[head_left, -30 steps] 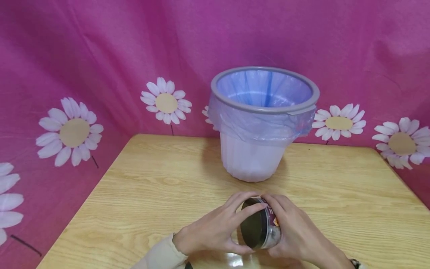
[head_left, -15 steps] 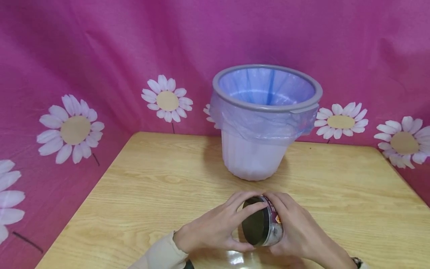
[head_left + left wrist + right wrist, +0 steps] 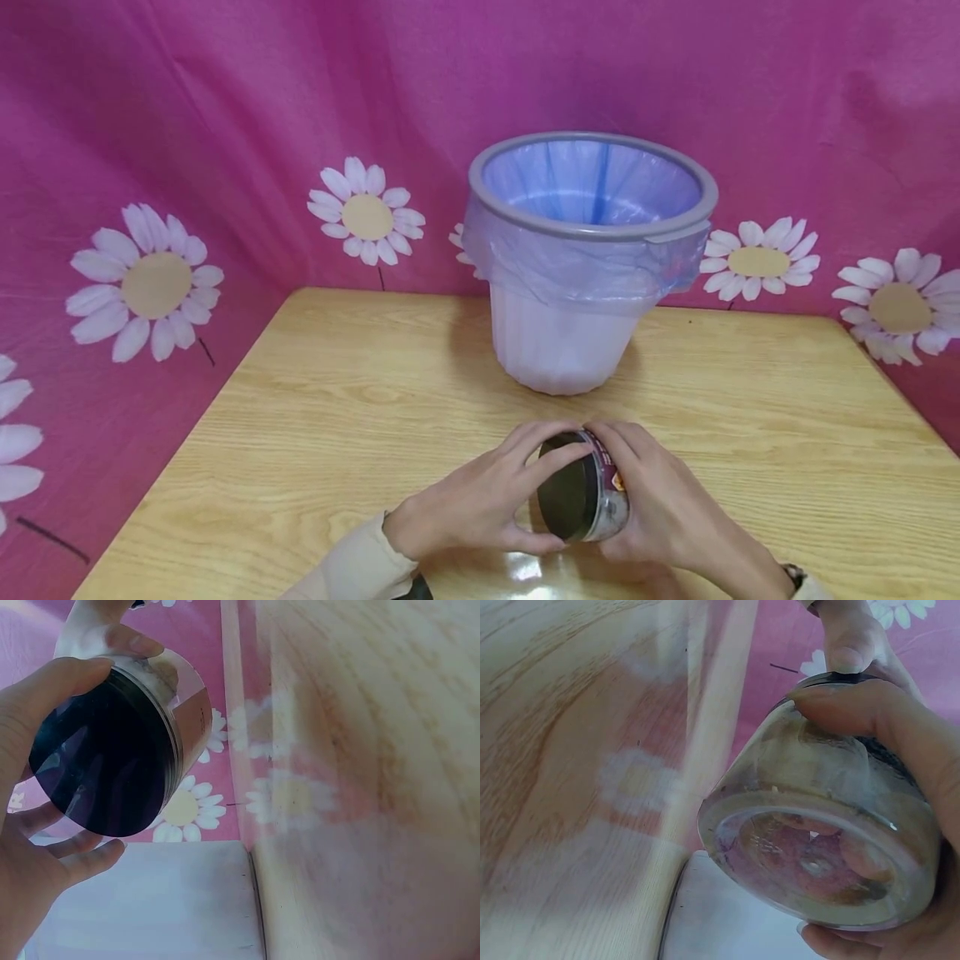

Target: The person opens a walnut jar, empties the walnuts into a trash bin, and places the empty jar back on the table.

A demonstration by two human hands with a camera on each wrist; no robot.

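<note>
Tilted on its side between both hands is a clear jar with a round dark lid and a purplish label. My left hand grips the lid's edge, thumb and fingers spread round it. Around the body of the jar my right hand is curled. The left wrist view has the flat lid facing the camera, with the left thumb on its rim. From the right wrist, the see-through bottom of the jar shows, and its inside looks bare.
A white bin with a grey rim and a bluish plastic liner stands on the wooden table beyond the hands. Pink cloth with white daisies hangs behind and along the sides.
The head view has shifted slightly, so the bin and cloth appear a little higher. Both hands keep their grip on the jar and lid, with almost no visible movement.
</note>
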